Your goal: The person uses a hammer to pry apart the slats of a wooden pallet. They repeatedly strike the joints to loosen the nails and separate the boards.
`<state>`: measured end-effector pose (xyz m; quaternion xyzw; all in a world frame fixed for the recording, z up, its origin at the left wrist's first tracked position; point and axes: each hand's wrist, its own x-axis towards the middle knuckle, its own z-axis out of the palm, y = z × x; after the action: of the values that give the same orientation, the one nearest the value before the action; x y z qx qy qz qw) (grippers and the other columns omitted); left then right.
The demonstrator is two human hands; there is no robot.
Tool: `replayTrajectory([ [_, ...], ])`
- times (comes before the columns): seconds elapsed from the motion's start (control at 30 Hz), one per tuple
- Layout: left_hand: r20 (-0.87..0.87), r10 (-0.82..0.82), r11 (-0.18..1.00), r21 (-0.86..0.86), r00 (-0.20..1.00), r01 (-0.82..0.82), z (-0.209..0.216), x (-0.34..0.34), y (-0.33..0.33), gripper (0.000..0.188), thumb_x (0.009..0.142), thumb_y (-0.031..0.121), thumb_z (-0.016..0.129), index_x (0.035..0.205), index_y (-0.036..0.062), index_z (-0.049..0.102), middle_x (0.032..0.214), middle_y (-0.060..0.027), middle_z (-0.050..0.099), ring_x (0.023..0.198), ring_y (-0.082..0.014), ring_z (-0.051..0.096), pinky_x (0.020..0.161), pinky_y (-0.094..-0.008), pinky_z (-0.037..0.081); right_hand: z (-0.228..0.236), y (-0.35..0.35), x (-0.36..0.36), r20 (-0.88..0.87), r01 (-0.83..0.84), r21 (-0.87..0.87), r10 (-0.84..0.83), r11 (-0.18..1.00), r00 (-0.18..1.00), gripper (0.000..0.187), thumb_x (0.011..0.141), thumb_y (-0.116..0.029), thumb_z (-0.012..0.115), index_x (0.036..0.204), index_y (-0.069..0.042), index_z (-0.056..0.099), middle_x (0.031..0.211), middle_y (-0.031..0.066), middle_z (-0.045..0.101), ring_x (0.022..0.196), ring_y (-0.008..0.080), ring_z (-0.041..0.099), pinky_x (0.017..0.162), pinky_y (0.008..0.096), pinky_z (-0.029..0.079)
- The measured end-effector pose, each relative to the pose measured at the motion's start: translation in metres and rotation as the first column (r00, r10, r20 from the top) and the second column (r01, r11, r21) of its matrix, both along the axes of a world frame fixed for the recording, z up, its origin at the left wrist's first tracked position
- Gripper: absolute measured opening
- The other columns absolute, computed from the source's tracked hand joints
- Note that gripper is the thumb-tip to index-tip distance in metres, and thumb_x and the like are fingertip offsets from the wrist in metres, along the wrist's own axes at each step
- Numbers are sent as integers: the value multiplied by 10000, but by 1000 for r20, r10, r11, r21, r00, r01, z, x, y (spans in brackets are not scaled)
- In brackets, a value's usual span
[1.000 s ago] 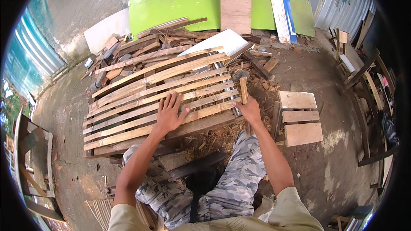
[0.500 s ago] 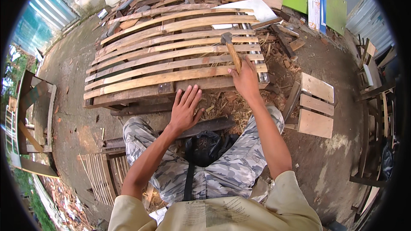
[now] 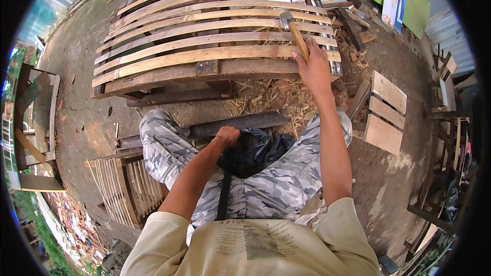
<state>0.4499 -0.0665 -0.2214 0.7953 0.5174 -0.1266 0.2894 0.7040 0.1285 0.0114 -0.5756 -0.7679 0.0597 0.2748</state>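
Note:
My right hand [image 3: 314,69] holds the wooden handle of a hammer [image 3: 297,35] between thumb and fingers, over the right end of a slatted bamboo frame. The hammer's metal head points away from me, above the pale slats [image 3: 204,53]. My left hand [image 3: 228,137] is closed at the left rim of a black plastic bag [image 3: 250,153] between my thighs. Its fingertips are hidden, and the bag's contents are too dark to make out. The slats lie side by side across a dark timber frame [image 3: 169,83].
A dark beam [image 3: 230,124] lies between me and the frame, with straw-like shavings around it. Right of my knee stands a small seat of pale boards [image 3: 387,112]. At left is a smaller slatted piece [image 3: 125,189]. Scrap wood [image 3: 353,30] lies beyond the frame's right end.
My left hand has drawn back from the frame's near edge to the black bag and closed. The bag's mouth has changed shape. My right hand stays at the hammer while the view has shifted.

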Motion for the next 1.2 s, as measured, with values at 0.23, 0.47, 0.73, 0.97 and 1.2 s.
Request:
replayTrajectory([
  [0.23, 44, -14, 999, 31, 999, 12, -31, 32, -7, 186, 849, 192, 583, 883, 121, 752, 941, -180, 736, 926, -361, 716, 784, -472, 569, 3, -2, 1, 6, 11, -14, -11, 1000, 1000, 635, 974, -372, 630, 1397, 83, 500, 1409, 312, 522, 1337, 456, 472, 1198, 491, 274],
  [0.47, -24, -178, 984, 18, 984, 178, -7, 43, -11, 186, 851, 143, 571, 859, 78, 745, 928, -163, 744, 876, -333, 732, 716, -454, 569, -1, -3, -1, 33, 19, -1, -19, 1000, 999, 622, 972, -351, 635, 1391, 88, 498, 1397, 301, 538, 1350, 406, 482, 1195, 487, 287],
  [0.73, -83, 3, 1000, 8, 997, -3, -2, 66, -8, 225, 935, 146, 555, 951, 125, 779, 1008, -120, 758, 975, -283, 733, 788, -415, 569, 8, -6, -4, 32, 57, -50, -55, 997, 998, 596, 979, -370, 625, 1419, 15, 505, 1450, 260, 509, 1355, 431, 471, 1179, 479, 329],
  [0.97, -2, 128, 992, -11, 992, -128, -13, 79, -11, 207, 942, 148, 560, 936, 147, 766, 1025, -109, 754, 1002, -270, 724, 808, -402, 554, 20, -7, -8, 145, 157, -201, -129, 967, 981, 602, 981, -368, 624, 1470, -52, 472, 1482, 268, 471, 1380, 436, 443, 1148, 472, 371],
  [1.2, -49, 316, 921, -225, 948, -319, -7, 82, 2, 249, 929, 185, 548, 1043, 128, 761, 1119, -137, 736, 1109, -310, 688, 927, -420, 522, 28, -6, -3, 119, 124, -265, -95, 956, 988, 629, 969, -325, 649, 1456, 25, 459, 1465, 286, 481, 1389, 431, 433, 1152, 462, 361],
])
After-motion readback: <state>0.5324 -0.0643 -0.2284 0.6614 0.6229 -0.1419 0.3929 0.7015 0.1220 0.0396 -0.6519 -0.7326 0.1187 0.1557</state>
